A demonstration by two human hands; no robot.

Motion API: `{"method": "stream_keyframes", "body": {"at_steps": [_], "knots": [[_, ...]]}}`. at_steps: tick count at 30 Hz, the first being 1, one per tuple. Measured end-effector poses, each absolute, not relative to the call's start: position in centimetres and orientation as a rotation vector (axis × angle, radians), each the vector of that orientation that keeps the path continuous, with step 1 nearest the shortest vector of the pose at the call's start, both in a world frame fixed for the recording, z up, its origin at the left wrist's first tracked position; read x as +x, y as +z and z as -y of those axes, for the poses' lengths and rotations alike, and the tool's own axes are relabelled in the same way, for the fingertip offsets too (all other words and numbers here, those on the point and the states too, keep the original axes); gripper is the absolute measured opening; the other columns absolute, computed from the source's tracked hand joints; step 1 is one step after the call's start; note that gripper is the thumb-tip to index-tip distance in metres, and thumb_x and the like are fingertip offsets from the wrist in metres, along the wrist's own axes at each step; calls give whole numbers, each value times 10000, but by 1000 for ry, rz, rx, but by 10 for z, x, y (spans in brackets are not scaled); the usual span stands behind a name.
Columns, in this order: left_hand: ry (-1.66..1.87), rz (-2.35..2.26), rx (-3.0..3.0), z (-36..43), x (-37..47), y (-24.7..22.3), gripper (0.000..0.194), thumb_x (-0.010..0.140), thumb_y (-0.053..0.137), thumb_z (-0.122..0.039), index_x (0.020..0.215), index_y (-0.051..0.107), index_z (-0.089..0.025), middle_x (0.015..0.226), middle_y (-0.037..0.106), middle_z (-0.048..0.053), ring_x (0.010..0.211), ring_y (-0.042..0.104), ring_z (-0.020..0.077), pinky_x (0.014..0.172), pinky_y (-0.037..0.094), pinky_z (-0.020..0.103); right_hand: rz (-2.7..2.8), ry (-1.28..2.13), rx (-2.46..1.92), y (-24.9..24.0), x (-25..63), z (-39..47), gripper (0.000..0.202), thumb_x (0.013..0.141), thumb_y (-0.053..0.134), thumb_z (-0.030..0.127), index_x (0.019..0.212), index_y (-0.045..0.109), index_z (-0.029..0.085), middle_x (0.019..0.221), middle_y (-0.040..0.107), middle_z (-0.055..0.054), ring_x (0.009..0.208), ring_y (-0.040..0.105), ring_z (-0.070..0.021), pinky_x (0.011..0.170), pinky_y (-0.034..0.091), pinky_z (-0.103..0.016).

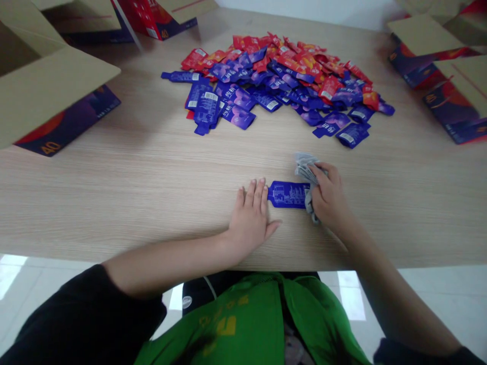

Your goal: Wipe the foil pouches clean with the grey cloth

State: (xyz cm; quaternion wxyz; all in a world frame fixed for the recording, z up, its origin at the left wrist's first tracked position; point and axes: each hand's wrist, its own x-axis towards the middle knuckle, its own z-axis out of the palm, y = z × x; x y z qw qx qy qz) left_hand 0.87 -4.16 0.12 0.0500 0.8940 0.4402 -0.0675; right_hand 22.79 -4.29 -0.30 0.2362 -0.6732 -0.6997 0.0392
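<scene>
A dark blue sachet (288,194) with white print lies flat on the table in front of me, its narrow neck pointing left. My left hand (251,215) rests palm down on the table, fingers stretched out, its fingertips at the sachet's neck end. In my right hand (330,195) is a crumpled grey cloth (306,165), gripped between thumb and fingers. Part of that cloth covers the sachet's right end, hiding it.
A wide pile of red sachets (285,48) and purple-blue sachets (238,96) spreads across the far middle. An open carton (72,121) stands at the left, with others behind it. More open cartons (456,101) stand at the right. The table's front edge runs before my body.
</scene>
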Motion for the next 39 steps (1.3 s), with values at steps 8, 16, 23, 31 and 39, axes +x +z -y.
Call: {"method": "stream_keyframes", "body": {"at_steps": [8,16,23,31,39], "knots": [[-309,-1280,2671,37,9,10,789,1043,447,-580,1603,393,-27,1695,270,247,1593,223,417,1270,263,584,2238,124,-1822,5,141,21,551,961,410,191,1490,563,176,1589,479,-140,1245,527,-345,1038,433,-531],[-281,-1327,2712,38,12,9,838,1050,433,-594,1633,298,-8,1706,203,241,1594,231,408,1242,326,572,2084,-59,-2046,-7,173,35,593,953,394,215,1532,498,148,1580,477,-195,1228,513,-395,974,426,-581],[-289,-1300,2736,37,12,9,831,1050,443,-589,1634,298,-17,1719,170,205,1598,211,413,1234,337,576,1841,-52,-2214,-16,227,58,592,945,385,226,1526,491,201,1562,473,-185,1253,524,-409,978,450,-634],[-302,-1319,2743,38,13,11,845,1045,442,-597,1635,296,-11,1723,189,193,1562,261,478,1216,356,571,1737,68,-1880,-14,249,34,563,849,408,142,1378,598,120,1359,555,-216,1309,519,-355,1111,431,-609],[-320,-1304,2740,37,14,16,753,1051,438,-586,1576,460,-47,1699,276,215,1553,286,481,1212,360,575,2134,56,-1815,0,153,11,541,947,414,167,1462,578,196,1569,490,-142,1248,507,-338,1016,413,-523]]}}
